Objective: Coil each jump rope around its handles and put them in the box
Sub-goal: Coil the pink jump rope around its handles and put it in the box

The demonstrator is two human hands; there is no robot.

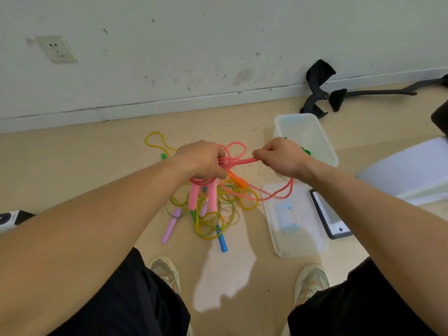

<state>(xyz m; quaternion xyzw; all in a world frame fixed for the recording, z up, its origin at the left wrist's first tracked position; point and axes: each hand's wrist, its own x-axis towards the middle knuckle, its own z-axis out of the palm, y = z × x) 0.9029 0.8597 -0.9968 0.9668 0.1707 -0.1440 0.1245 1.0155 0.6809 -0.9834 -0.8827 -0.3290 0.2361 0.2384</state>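
My left hand [202, 158] grips the pink jump rope [238, 161] near its two pink handles [212, 197], which hang down below my fist. My right hand [281, 156] pinches several strands of the same pink cord, stretched taut between both hands. A loose pink loop sags under my right wrist onto the lid. Below on the floor lies a tangle of yellow-green rope [218, 214] with a purple handle [171, 225], a blue handle [222, 241] and an orange handle [236, 179]. The clear plastic box [315, 139] stands behind my right hand, with something green inside.
The box's clear lid [294, 221] lies on the floor at the right, beside a dark-framed flat panel [329, 214]. Black chair parts [317, 88] rest against the wall. My two shoes [167, 272] are near the bottom. A white object [409, 170] sits far right.
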